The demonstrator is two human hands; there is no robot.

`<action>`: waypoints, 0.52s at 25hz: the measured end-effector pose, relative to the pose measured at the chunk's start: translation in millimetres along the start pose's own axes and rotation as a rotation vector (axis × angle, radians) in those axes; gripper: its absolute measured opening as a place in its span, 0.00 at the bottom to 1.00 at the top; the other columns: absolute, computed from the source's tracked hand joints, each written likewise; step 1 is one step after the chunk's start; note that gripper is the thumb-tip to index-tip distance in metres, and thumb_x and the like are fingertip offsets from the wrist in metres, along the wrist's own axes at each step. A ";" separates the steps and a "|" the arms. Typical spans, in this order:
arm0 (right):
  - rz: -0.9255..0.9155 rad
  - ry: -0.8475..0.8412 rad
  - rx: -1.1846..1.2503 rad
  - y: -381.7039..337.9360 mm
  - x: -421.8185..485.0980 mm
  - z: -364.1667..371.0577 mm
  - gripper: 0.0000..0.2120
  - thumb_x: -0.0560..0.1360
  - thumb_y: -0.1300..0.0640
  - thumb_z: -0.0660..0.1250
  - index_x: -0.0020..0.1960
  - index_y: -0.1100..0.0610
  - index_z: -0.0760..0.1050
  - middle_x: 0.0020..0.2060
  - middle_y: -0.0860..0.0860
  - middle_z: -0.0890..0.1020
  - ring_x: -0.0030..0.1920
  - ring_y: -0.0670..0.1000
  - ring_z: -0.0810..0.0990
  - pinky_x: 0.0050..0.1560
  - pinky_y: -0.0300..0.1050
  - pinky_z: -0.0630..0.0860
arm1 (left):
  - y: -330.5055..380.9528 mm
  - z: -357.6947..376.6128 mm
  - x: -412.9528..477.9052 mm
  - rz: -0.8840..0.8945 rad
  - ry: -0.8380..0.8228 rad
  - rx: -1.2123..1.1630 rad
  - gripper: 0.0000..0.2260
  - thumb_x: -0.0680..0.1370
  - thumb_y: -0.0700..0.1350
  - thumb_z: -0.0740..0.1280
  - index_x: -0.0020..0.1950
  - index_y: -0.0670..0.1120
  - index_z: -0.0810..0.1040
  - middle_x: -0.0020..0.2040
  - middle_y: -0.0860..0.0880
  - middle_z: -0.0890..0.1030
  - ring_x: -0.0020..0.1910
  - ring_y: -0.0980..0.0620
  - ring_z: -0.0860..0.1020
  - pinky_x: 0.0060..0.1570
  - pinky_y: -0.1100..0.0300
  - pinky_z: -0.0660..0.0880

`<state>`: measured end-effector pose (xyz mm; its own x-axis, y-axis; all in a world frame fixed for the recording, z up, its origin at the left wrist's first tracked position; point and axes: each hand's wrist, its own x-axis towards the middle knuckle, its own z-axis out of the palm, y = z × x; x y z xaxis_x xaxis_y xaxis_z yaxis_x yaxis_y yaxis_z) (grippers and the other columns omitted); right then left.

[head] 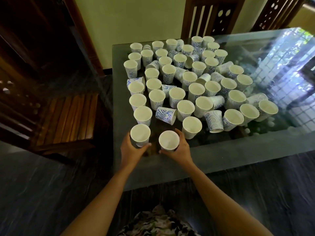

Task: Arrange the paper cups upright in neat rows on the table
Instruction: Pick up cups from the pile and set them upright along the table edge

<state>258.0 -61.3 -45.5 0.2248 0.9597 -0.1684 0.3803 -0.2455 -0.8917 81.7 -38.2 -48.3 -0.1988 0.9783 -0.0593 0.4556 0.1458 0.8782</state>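
Many white paper cups with blue wave prints cover the glass-topped table [221, 150]. A column of upright cups [142, 114] runs down the table's left side. My left hand [131, 150] grips an upright cup [140, 135] at the near end of that column. My right hand [179, 149] grips another upright cup [168, 140] just to its right. Several cups lie on their sides among the upright ones, such as the tipped cup [165, 115] behind my hands and another tipped cup [214, 120] further right.
A wooden chair [64, 120] stands close to the table's left edge. Two more chair backs [211, 16] rise behind the far edge. The table's right half is bare reflective glass [281, 65]. A grey frame band [221, 150] runs along the near edge.
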 end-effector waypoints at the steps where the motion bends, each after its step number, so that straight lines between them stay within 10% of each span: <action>1: 0.016 0.037 0.042 -0.2 0.2 0.9 0.48 0.59 0.57 0.81 0.71 0.55 0.58 0.68 0.53 0.68 0.67 0.51 0.67 0.66 0.50 0.66 | 3.7 1.5 0.8 -0.009 -0.006 -0.017 0.37 0.63 0.45 0.79 0.67 0.43 0.67 0.66 0.45 0.72 0.66 0.48 0.69 0.61 0.60 0.65; 13: -0.132 0.187 0.047 17.5 -15.3 -16.8 0.35 0.60 0.57 0.80 0.62 0.53 0.67 0.57 0.47 0.74 0.58 0.45 0.73 0.56 0.34 0.70 | 2.5 18.4 -14.5 0.102 -0.029 -0.050 0.29 0.64 0.51 0.78 0.60 0.52 0.70 0.60 0.49 0.77 0.58 0.55 0.73 0.57 0.59 0.71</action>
<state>276.3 -82.6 -51.5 0.3396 0.9402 0.0273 0.3761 -0.1091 -0.9201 101.7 -49.3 -53.9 -0.1279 0.9916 0.0187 0.4278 0.0382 0.9031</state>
